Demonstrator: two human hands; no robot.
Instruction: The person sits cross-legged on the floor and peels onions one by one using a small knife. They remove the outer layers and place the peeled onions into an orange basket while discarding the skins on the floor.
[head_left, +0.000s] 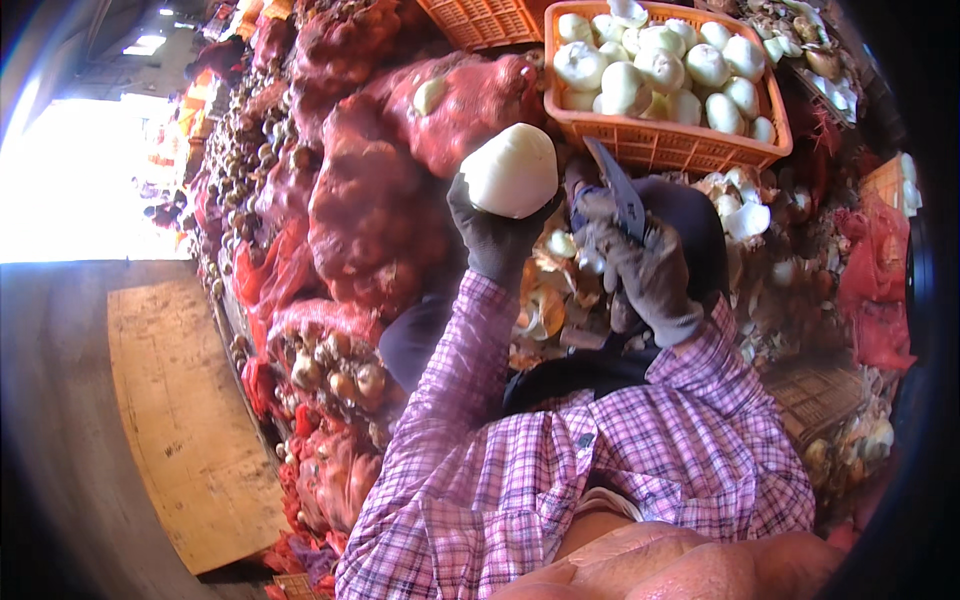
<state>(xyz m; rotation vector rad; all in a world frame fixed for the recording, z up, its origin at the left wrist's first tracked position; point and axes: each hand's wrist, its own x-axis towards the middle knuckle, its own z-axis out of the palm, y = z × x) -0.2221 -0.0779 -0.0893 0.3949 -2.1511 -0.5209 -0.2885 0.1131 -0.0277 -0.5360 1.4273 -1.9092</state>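
My left hand (499, 232), in a dark glove, holds up a large peeled white onion (514, 171). To its right, my right hand (645, 270), in a grey-brown glove, grips a knife whose broad dark blade (621, 187) points up and to the left. The blade is apart from the onion. Beyond both hands stands an orange plastic crate (675, 142) filled with peeled white onions (661, 70). Onion skins and scraps (544, 307) lie below and between my hands.
Red mesh sacks of onions (367, 202) crowd the left, one with a pale onion piece (430, 96) on top. Another orange crate (484, 21) is at the top. Peelings (746, 214) are heaped at the right. A wooden board (187, 420) lies on the floor at far left.
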